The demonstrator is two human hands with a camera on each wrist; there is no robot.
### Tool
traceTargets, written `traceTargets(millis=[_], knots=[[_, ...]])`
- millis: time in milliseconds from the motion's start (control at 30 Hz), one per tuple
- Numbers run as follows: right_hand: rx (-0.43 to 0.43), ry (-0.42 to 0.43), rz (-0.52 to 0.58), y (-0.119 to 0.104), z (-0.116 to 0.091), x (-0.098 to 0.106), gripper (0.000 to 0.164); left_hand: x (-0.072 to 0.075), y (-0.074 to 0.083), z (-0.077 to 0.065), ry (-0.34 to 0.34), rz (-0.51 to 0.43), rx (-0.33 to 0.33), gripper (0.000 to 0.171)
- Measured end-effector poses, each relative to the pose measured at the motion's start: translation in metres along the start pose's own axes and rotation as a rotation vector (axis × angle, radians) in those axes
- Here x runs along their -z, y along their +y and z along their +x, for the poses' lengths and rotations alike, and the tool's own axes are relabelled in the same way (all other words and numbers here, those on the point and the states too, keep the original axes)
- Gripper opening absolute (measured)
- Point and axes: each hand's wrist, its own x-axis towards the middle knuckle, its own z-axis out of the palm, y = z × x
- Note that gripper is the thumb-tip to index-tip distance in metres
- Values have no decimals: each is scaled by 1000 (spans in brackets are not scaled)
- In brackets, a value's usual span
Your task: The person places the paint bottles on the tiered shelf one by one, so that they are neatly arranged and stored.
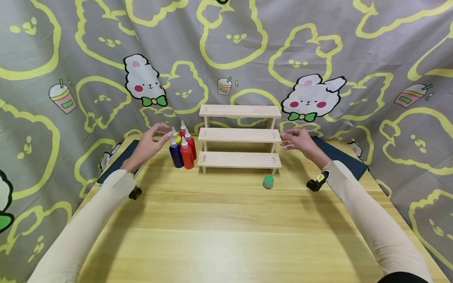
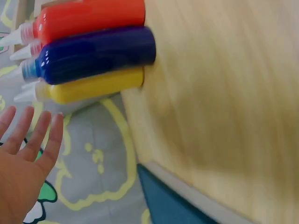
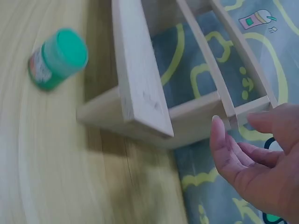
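Note:
My left hand [image 1: 150, 143] hovers beside a cluster of squeeze bottles with pointed clear nozzles, its fingers extended and holding nothing. In that cluster are a dark blue bottle [image 2: 98, 55], a yellow bottle [image 2: 100, 86] and several red ones, the nearest red bottle [image 1: 187, 156] at the front. To their right stands a three-step wooden display shelf [image 1: 239, 135]. Close to the right end of its middle step is my right hand [image 3: 261, 163], thumb and fingers parted with nothing between them. Whether a fingertip touches the wood I cannot tell.
A small jar with a green lid [image 1: 268, 181] sits in front of the shelf's right end. Dark blue flat panels lie at the table's left edge [image 1: 120, 161] and right edge [image 1: 341, 159]. Behind the wooden table [image 1: 226, 220] hangs a grey patterned cloth [image 1: 233, 47].

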Motion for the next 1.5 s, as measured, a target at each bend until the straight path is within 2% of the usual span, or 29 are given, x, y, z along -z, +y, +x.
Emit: traceTargets(millis=[200, 500, 667, 1067, 1233, 1367, 1500], knots=[[-67, -30, 63, 0, 4, -3, 60, -9, -8, -6, -42, -29, 16, 50], [-161, -54, 221, -5, 6, -7, 65, -20, -18, -15, -109, -70, 93, 67], [-199, -68, 301, -9, 8, -8, 68, -25, -21, -16, -119, -109, 112, 68], [-184, -134, 273, -13, 12, -4, 71, -31, -27, -22, -90, -152, 137, 63], [-203, -139, 302, -13, 14, -5, 70, -19, -21, -27, -64, -130, 145, 67], [-216, -139, 330, -12, 16, -5, 69, 1, -8, -29, -23, -104, 148, 72], [-215, -138, 342, -11, 16, -4, 70, 20, 7, -23, 39, -104, 121, 68]])
